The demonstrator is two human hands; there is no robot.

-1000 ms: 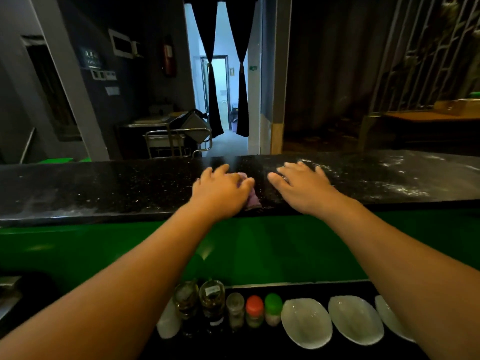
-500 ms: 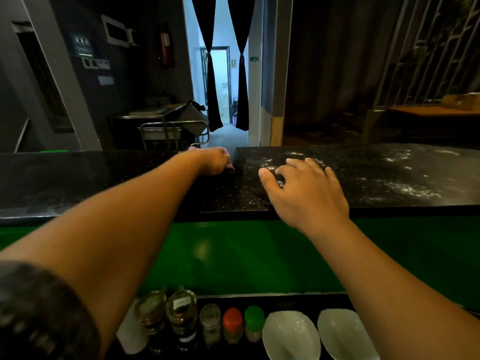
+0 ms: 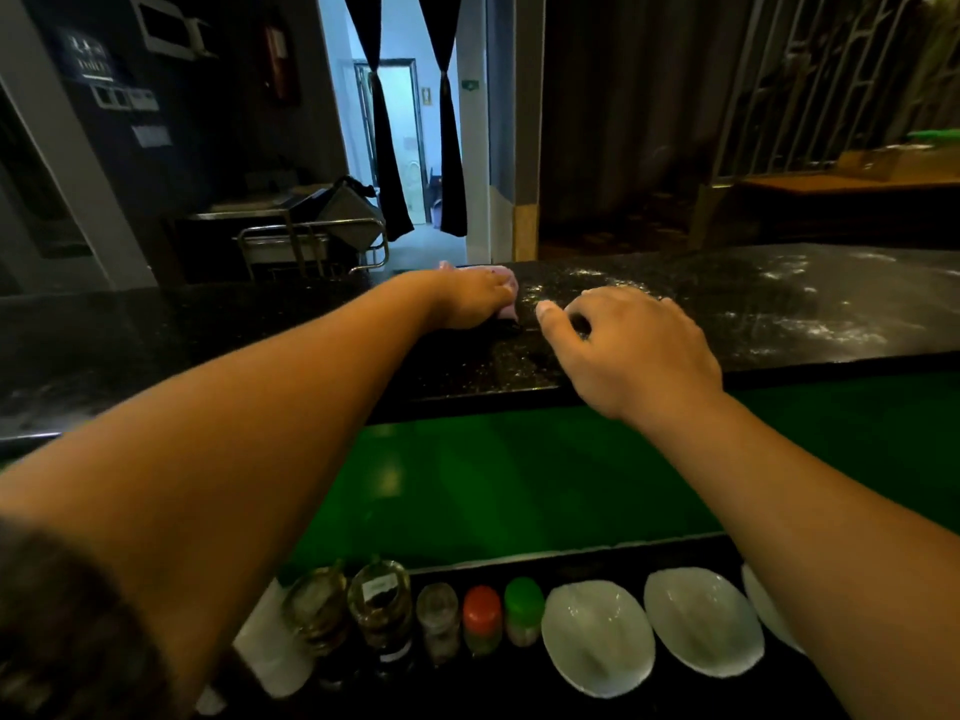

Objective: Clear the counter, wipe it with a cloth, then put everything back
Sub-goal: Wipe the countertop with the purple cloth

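Note:
A long black speckled counter runs across the view above a green front panel. My left hand reaches to the counter's far edge and presses a pink cloth onto the stone, its fingers wrapped over the cloth. My right hand rests on the counter nearer the front edge, fingers bent with their tips on the stone, holding nothing. White streaks cover the counter to the right.
On a lower dark shelf under the counter stand two glass jars, small shakers with a red cap and a green cap, a white container and white shallow bowls. A metal cart and a curtained doorway lie beyond.
My left hand has pushed the cloth from the counter's near edge to its far edge. My right hand has curled its fingers and stayed about where it was.

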